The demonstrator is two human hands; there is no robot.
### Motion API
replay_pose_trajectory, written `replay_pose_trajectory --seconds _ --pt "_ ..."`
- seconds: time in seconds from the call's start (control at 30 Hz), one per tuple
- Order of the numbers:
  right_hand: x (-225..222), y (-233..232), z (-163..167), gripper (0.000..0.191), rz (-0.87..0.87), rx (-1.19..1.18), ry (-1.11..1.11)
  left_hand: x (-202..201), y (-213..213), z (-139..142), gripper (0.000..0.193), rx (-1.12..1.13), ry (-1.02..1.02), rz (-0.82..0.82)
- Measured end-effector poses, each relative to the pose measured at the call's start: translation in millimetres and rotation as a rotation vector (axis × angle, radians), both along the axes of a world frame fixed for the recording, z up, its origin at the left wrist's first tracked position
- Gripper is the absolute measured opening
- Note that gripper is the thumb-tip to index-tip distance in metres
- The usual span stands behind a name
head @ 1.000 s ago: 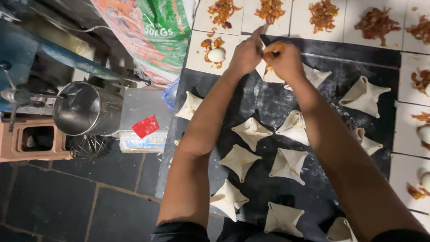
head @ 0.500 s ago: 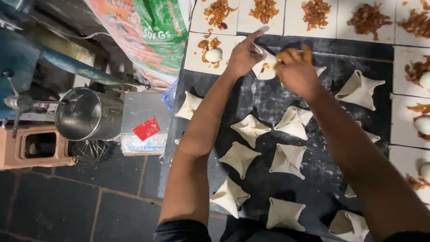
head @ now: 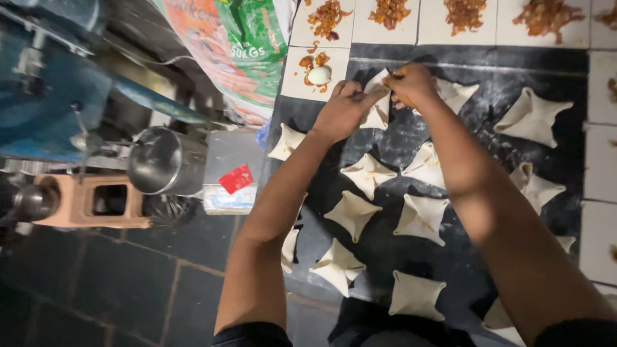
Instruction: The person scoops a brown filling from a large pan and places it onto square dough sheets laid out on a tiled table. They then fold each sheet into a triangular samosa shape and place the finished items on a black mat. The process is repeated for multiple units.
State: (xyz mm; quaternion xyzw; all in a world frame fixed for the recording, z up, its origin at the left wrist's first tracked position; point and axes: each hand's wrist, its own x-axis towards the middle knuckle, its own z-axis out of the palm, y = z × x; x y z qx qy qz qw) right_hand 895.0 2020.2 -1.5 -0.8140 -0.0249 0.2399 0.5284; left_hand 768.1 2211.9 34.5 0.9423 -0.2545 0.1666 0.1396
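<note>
A pale, thin, square sheet of dough being folded into a parcel (head: 375,106) is held at the far edge of the dark, flour-dusted worktop (head: 475,138), just beside the row of flat dough squares topped with brown filling (head: 321,19). The left hand (head: 344,110) is closed on the parcel's left side, its fingers laid along the raised flaps, while the right hand (head: 413,83) is pinched on the top where the corners are gathered. The dough is judged to be light, soft and limp, easily torn or stretched, and slightly tacky where it is not floured; the filling inside would be squeezed out by a hard grip. It is best taken by the gathered corners or supported from beneath, with only light pressure along the seams. A dough square bearing a whole peeled white egg (head: 319,75) lies just to the left. Finished pale folded parcels (head: 352,214) are spread over the worktop nearer the person, well apart from one another.
</note>
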Motion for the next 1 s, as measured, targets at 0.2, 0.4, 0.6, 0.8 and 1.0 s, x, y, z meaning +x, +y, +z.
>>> replay_pose_trajectory --seconds 0.2,0.4,0.6,0.8,1.0 --pt "-16.8 0.7 1.2 0.021 0.174 0.106 -0.595 -20.5 -32.2 -8.6 0.071 -0.113 0.116 0.575" --pt "-65.8 -27.0 6.4 0.011 0.419 -0.047 -1.049 -13.4 -32.3 -58.2 0.078 -0.802 0.259 0.667" --pt "-75.1 -17.2 9.3 0.010 0.314 -0.118 -0.988 -12.7 -22.8 -70.0 0.085 -0.950 0.238 0.383" --pt "-71.4 -10.5 9.7 0.015 0.124 -0.018 -0.864 -20.9 -35.4 -45.0 0.077 -0.800 0.311 0.472" --pt "-64.8 34.6 31.8 0.015 0.132 -0.193 -1.027 -33.8 49.7 -8.8 0.053 -0.394 0.147 0.388"
